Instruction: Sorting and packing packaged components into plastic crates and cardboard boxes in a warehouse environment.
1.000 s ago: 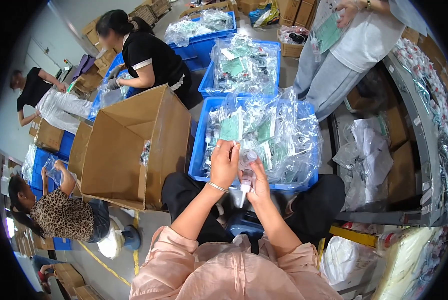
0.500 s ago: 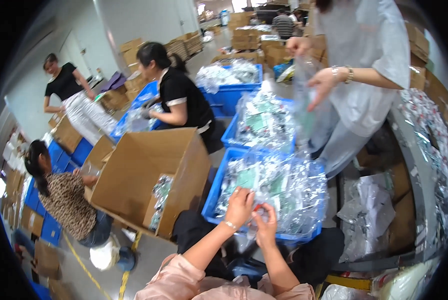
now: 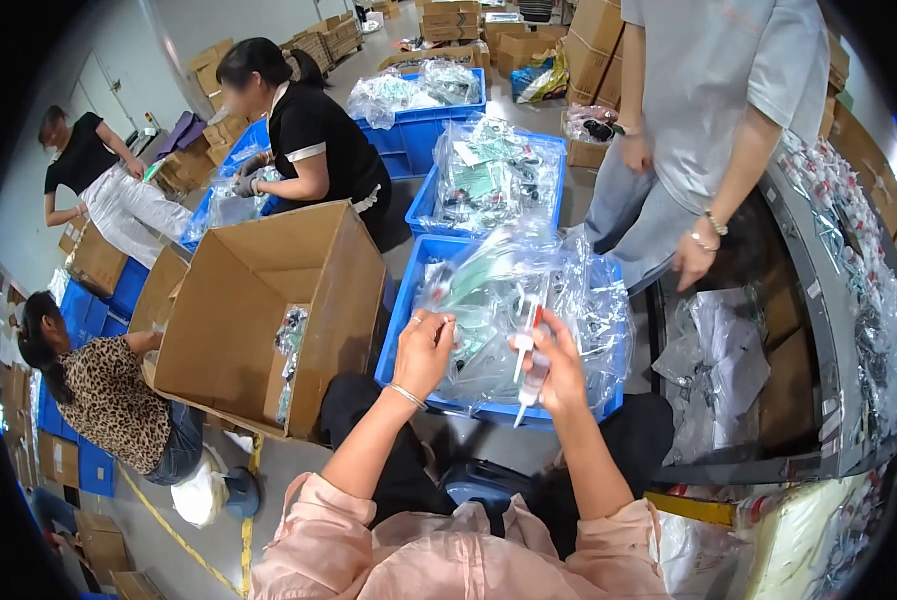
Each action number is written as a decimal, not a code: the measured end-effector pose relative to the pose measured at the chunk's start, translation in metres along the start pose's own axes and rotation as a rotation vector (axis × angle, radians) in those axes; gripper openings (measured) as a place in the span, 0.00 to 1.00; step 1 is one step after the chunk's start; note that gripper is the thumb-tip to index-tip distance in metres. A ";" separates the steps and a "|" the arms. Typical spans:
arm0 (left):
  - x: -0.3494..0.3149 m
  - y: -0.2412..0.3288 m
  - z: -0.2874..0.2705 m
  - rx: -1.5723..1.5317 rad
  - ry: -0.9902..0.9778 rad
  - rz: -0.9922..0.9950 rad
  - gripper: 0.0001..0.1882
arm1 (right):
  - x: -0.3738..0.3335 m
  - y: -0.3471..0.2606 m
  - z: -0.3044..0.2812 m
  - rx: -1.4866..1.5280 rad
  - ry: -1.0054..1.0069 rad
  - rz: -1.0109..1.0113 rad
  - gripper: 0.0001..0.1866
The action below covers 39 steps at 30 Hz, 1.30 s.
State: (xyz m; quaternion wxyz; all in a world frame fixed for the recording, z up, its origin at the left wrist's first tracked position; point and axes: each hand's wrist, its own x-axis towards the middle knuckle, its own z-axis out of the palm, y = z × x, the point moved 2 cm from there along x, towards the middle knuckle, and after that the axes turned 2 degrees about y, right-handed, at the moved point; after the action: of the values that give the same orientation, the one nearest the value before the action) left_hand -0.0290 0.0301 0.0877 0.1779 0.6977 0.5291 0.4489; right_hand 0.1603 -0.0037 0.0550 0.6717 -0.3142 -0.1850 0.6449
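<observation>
Over the near blue crate point(image 3: 392, 345), my left hand point(image 3: 426, 350) is closed in a pinch at the near edge of a clear plastic bag point(image 3: 478, 275) with a green sheet in it, smeared by motion. To its right my right hand point(image 3: 560, 365) grips slim white plastic nozzles point(image 3: 522, 350) with a red part at the top; a clear, tube-like piece shows under the fingers. Their exact kind is hard to make out. Beneath both hands, the crate is heaped with clear bags point(image 3: 598, 330) of small parts and green sheets.
A large open carton point(image 3: 258, 320) stands left of the crate. Beyond lies another filled blue crate point(image 3: 498, 180). A co-worker point(image 3: 708, 130) stands at the right beside a grey-edged bin point(image 3: 833, 380); other people point(image 3: 318, 150) work at the left.
My hands have moved apart. The white nozzles now show in my right hand, and a bag has lifted by my left. The standing co-worker's hands have lowered, without the bag they held.
</observation>
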 end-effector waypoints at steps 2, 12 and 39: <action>-0.003 0.003 -0.002 0.108 -0.166 0.059 0.06 | -0.017 0.011 -0.017 0.062 -0.022 0.077 0.22; 0.015 -0.016 0.002 0.613 -0.570 0.228 0.11 | -0.017 -0.010 -0.032 0.022 -0.003 0.057 0.21; 0.144 -0.123 -0.188 0.084 -0.441 -0.178 0.13 | -0.078 0.031 -0.026 -0.573 -0.200 0.602 0.24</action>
State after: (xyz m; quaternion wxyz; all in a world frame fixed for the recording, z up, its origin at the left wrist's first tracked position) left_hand -0.2479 0.1635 0.1623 0.2990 0.7363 0.5550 0.2458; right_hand 0.1457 -0.0861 0.0278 0.3178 -0.4640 -0.3209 0.7621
